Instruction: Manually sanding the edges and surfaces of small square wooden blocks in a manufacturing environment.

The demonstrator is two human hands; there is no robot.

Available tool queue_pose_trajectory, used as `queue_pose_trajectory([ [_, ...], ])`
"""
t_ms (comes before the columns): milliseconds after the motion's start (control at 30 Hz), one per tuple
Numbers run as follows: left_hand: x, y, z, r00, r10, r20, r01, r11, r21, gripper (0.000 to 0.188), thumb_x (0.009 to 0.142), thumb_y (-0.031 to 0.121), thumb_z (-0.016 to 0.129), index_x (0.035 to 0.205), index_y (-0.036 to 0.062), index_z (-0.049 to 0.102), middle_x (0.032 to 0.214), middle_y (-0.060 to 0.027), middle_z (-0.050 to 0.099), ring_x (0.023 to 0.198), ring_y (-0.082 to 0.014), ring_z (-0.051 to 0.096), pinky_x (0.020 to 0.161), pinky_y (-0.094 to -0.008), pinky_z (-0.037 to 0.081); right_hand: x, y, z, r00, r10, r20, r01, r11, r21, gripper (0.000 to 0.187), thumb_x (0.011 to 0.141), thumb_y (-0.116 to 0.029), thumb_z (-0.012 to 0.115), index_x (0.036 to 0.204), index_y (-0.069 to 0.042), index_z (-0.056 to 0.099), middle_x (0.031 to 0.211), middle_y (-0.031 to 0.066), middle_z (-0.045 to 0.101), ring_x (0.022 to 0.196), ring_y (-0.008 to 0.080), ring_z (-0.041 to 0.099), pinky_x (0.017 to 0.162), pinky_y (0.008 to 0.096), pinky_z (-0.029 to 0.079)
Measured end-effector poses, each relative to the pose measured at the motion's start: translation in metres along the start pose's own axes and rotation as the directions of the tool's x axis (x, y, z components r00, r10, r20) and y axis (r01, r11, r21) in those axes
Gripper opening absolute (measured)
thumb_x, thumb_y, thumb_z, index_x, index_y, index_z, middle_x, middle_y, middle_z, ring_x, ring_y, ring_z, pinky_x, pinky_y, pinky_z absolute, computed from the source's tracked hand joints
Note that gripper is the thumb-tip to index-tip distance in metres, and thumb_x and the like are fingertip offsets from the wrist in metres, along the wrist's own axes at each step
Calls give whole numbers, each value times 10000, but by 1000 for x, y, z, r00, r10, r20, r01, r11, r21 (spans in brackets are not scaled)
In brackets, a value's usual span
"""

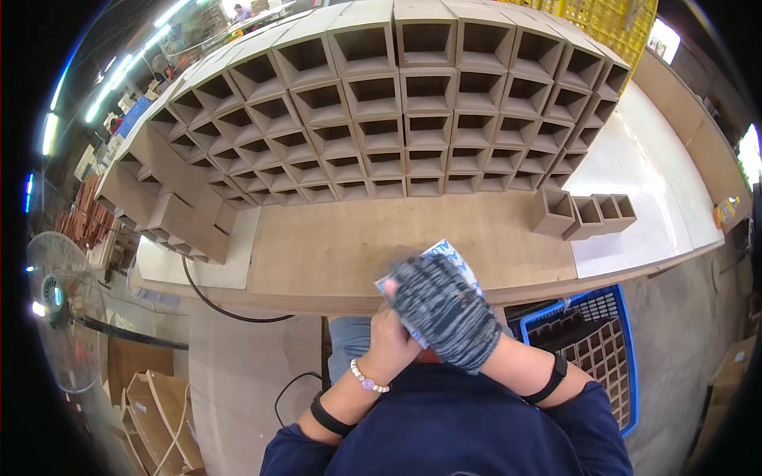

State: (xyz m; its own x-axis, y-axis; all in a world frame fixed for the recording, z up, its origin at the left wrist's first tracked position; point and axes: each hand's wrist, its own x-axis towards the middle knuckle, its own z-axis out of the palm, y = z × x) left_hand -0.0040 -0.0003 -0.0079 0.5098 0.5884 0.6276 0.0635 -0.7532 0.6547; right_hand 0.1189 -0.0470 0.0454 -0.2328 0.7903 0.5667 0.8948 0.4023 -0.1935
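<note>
My right hand (pixel 446 311), in a grey knitted glove, is closed over a white sheet with blue print (pixel 453 260) that looks like sandpaper backing. The sheet's edges stick out past the glove on both sides. My bare left hand (pixel 389 339), with a beaded bracelet on its wrist, is closed right beside and partly under the glove. What its fingers hold is hidden by the glove and the sheet. A brownish blur shows just beyond the glove's fingers. Both hands are together in front of my body, at the near edge of the wooden table (pixel 357 246).
A tall wall of stacked brown open-ended boxes (pixel 373 131) fills the back of the table. Several loose boxes (pixel 553 212) stand at the right. Below the table edge at the right is a blue crate (pixel 632 365) with brown boxes inside. A fan (pixel 59 297) stands at the left.
</note>
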Motion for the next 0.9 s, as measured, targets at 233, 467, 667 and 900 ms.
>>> queue_pose_trajectory([
  [233,1,8,1,984,-164,68,160,985,59,168,761,12,610,857,-30,479,707,-156,537,659,-355,540,577,-395,443,-6,48,15,969,244,30,-227,938,-263,447,777,-209,541,1185,-29,522,1227,178,523,1143,325,492,1001,443,340],
  [467,-6,1,-17,887,-417,200,461,828,-318,345,830,0,560,1161,-46,478,992,-155,630,917,-196,622,754,-297,489,26,37,-12,809,445,384,-439,892,-107,325,802,-163,491,1090,-35,572,1145,181,572,1117,302,522,1010,415,349],
  [667,9,9,-31,813,-520,262,489,366,-791,323,916,68,488,1213,-54,462,1132,-104,585,1053,-150,552,929,-287,409,-16,57,-20,939,329,95,-320,942,-103,342,837,-160,479,1162,-75,545,1179,150,561,1099,312,524,1006,427,351],
  [900,14,0,-26,582,-713,392,542,-18,-840,292,942,212,498,1122,-14,533,1083,-95,607,970,-174,591,855,-309,455,-24,21,-24,964,-266,5,266,964,-14,312,781,-194,539,1077,-106,575,1118,108,582,1063,284,541,964,443,379],
])
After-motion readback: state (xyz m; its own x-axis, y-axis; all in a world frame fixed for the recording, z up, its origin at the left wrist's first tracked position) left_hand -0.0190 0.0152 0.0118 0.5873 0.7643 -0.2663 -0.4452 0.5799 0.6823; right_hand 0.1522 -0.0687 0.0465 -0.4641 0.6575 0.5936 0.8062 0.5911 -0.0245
